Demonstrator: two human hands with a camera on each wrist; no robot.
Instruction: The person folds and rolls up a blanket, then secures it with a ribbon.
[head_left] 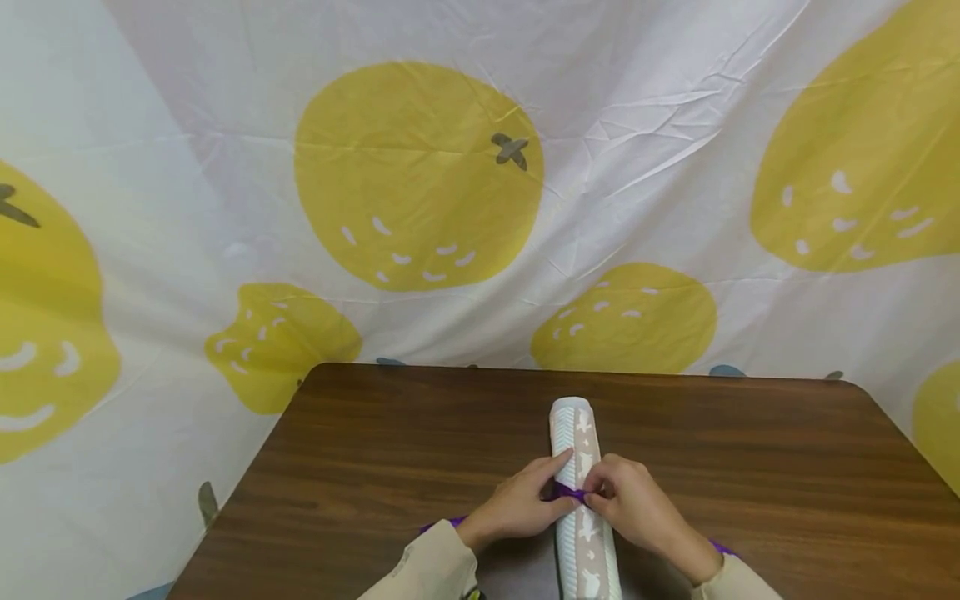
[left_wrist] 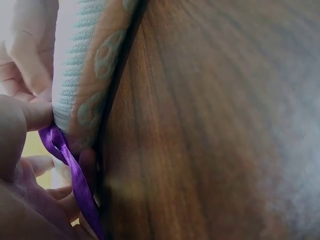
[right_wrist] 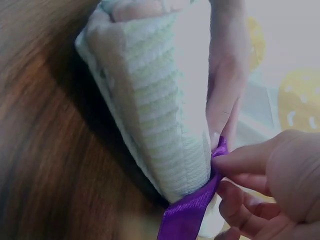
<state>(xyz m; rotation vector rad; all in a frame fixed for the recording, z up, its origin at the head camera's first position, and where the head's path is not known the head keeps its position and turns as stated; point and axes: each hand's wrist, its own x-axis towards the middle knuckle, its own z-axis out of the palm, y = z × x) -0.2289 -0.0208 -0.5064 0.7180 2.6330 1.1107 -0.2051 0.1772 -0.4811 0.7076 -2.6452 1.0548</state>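
A rolled towel [head_left: 587, 533], pale with white ribbing and a beige band of white figures, lies lengthwise before me on the table. A purple ribbon [head_left: 570, 492] crosses over its middle. From the left, my left hand [head_left: 517, 504] holds the roll, its thumb against the ribbon and its index finger farther up the towel. My right hand [head_left: 633, 500] pinches the ribbon between thumb and fingers on top of the roll. In the left wrist view, a twisted length of ribbon [left_wrist: 80, 185] runs down past the left fingers. A flat ribbon band [right_wrist: 187, 215] wraps the towel in the right wrist view.
The dark wood-grain table [head_left: 390, 450] has rounded far corners. Behind it hangs a white cloth [head_left: 225, 200] printed with yellow fruit. Purple ribbon ends [head_left: 442, 523] show beyond both wrists. Light sleeves [head_left: 431, 567] cover the forearms.
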